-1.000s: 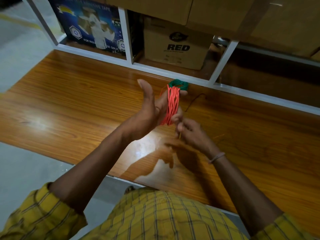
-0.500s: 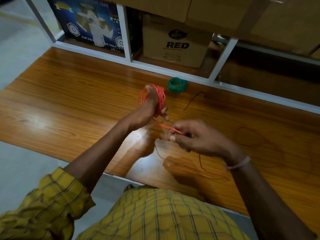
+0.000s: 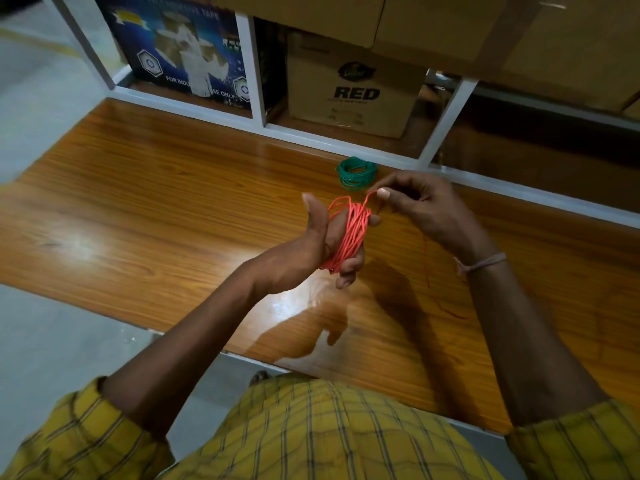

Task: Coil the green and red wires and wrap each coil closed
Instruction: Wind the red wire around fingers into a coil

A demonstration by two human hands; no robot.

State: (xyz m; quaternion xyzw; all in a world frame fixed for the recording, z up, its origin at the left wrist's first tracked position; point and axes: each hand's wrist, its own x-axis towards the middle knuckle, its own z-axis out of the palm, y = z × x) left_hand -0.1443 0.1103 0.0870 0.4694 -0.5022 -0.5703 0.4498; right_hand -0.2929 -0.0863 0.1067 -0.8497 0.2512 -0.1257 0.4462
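Note:
The red wire [image 3: 351, 233] is wound in several loops around the fingers of my left hand [image 3: 322, 242], which is held upright above the wooden table with the thumb raised. My right hand [image 3: 420, 206] pinches the free strand of the red wire between thumb and forefinger just above the coil. The rest of that strand hangs down under my right wrist to the table. The green wire [image 3: 356, 173] lies as a small finished coil on the table, behind both hands and near the shelf frame.
The wooden table [image 3: 156, 209] runs left and right under my hands. Behind it a white shelf frame [image 3: 446, 123] holds a cardboard box marked RED [image 3: 356, 91] and a blue printed box [image 3: 180, 46]. Grey floor lies at the left.
My right hand has risen from below the coil to above it, carrying the red strand up and over. My left hand has turned so the palm side of the coil shows.

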